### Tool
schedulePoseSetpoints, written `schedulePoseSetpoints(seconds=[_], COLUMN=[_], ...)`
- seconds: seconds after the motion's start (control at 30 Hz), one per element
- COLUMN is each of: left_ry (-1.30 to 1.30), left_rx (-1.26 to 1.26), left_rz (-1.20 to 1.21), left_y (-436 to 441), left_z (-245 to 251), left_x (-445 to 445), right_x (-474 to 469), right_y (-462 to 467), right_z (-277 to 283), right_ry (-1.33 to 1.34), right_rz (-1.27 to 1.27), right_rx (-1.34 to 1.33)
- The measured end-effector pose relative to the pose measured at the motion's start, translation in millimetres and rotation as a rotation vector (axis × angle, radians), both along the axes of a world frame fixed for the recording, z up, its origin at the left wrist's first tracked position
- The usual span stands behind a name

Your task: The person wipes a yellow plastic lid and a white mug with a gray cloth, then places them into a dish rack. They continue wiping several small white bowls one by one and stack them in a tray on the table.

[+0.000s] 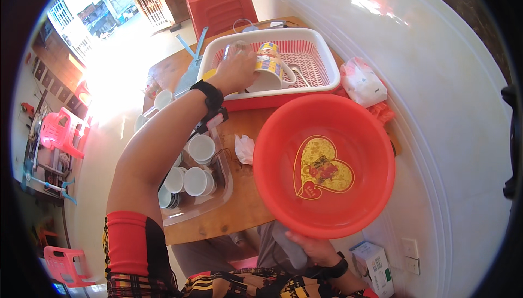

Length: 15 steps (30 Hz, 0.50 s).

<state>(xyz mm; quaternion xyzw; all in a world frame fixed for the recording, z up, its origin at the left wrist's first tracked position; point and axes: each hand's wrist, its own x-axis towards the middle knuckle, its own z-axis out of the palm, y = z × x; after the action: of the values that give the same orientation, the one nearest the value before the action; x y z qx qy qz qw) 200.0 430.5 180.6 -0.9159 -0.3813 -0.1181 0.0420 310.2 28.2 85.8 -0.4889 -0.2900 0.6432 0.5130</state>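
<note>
My left hand (237,69) reaches into a white and pink plastic drainer basket (327,65), its fingers curled by a clear glass (239,46); its grip is hidden. Beside it, a patterned ceramic mug (267,67) lies on its side, and a metal spoon (300,75) rests right of the mug. At the near side, my right hand (312,248) holds the lower rim of a red plastic basin (282,167) bearing a gold heart design. A grey cloth (290,247) hangs beside that hand. White cups (198,181) stand in a clear plastic tray (226,192) at left.
On the wooden table (241,208) lie a crumpled white tissue (244,149) and a thin cord. A white plastic packet (361,83) lies right of the basket. Blue tongs-like handles (196,49) stick up at its left. Red stools (220,6) stand behind; a wall runs along the right.
</note>
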Motion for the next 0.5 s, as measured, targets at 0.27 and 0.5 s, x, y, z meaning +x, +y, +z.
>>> schedulePoseSetpoints(seconds=[0.27,0.5], left_ry=[-0.096,-0.530], left_rx=[0.147,-0.376], left_rz=[-0.021,0.179], left_y=[17,-7], left_z=[-3,59], left_x=[5,-21], right_x=[0,0], right_y=[1,-2], right_z=[1,-2], right_ry=[0.059,-0.031], right_rz=[-0.010,0.066], right_rx=[0.025,0.012])
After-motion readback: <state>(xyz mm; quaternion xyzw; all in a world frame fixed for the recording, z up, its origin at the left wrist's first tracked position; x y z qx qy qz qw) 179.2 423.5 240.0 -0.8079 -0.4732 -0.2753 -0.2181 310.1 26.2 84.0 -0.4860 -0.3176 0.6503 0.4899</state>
